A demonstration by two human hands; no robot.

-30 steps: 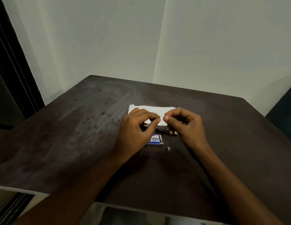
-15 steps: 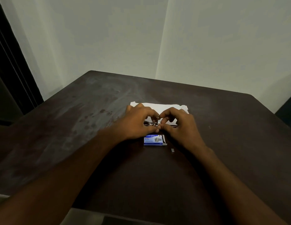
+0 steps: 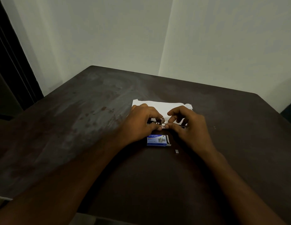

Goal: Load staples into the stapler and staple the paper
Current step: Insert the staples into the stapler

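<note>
Head view: both hands met low over the dark table [image 3: 76, 127]. The left hand [image 3: 140, 125] gripped the stapler [image 3: 162, 122], and the right hand [image 3: 191, 129] pinched its shiny middle. The stapler lay between the white paper [image 3: 161, 106] and the blue staple box [image 3: 157, 140].

Stapler [image 3: 162, 121] btwn paper [image 3: 159, 105] & staple box [image 3: 157, 140].

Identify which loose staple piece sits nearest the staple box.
The short staple strip just right of the staple box; stray staples far left and far right lie apart.
</note>
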